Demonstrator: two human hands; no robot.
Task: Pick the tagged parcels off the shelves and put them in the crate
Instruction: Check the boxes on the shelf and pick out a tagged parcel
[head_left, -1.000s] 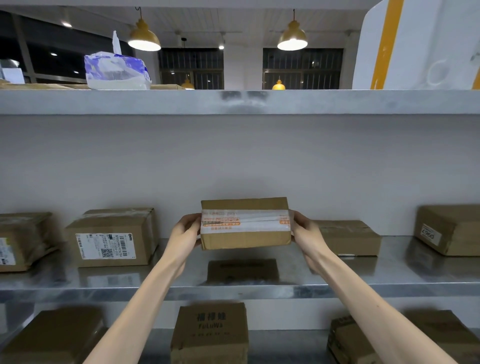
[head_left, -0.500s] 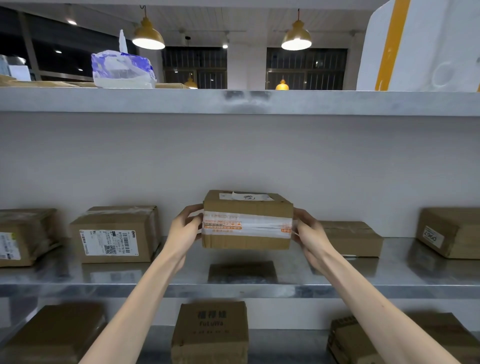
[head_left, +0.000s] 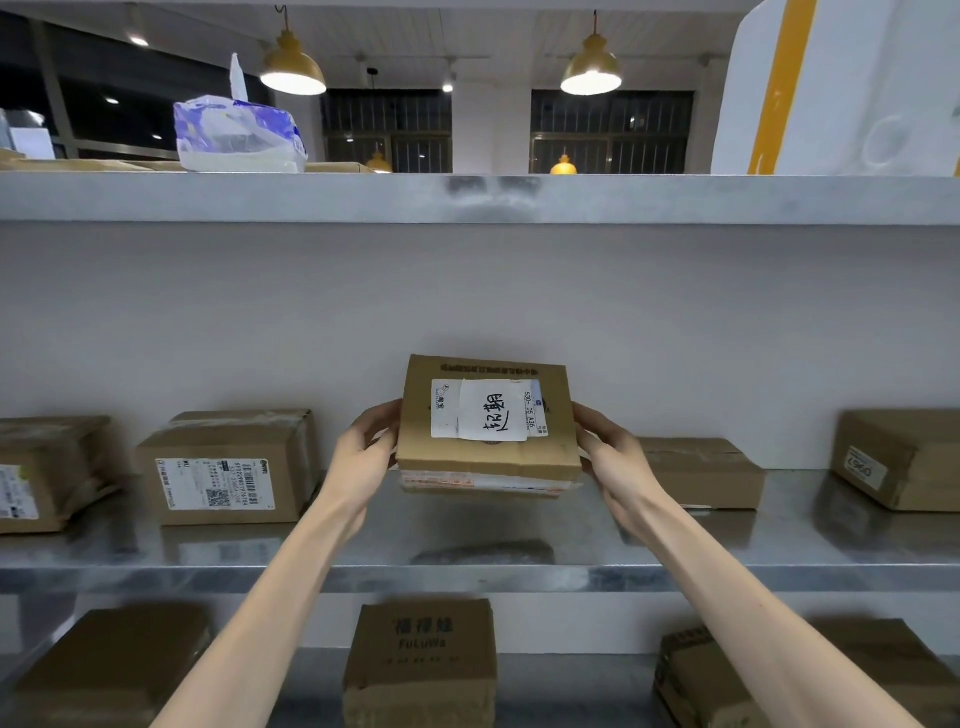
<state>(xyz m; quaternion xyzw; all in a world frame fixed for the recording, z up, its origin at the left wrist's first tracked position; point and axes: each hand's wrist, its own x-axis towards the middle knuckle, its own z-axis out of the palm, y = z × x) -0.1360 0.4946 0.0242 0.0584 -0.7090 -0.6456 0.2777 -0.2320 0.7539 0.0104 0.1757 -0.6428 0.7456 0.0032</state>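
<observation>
Above the grey steel shelf (head_left: 363, 545) my left hand (head_left: 363, 457) and right hand (head_left: 615, 457) grip the ends of the small brown cardboard parcel (head_left: 488, 457) with its white handwritten tag, lifted clear; no crate in sight, so I judge delivery remains.

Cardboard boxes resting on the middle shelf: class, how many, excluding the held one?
4: the far-left box, the barcode-labelled box, the low box behind the right hand, the far-right box. More may lie beyond the frame.

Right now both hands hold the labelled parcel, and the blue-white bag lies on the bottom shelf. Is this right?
No: the head view shows the blue-white bag on the top shelf. The left hand and right hand do hold the labelled parcel.
</observation>
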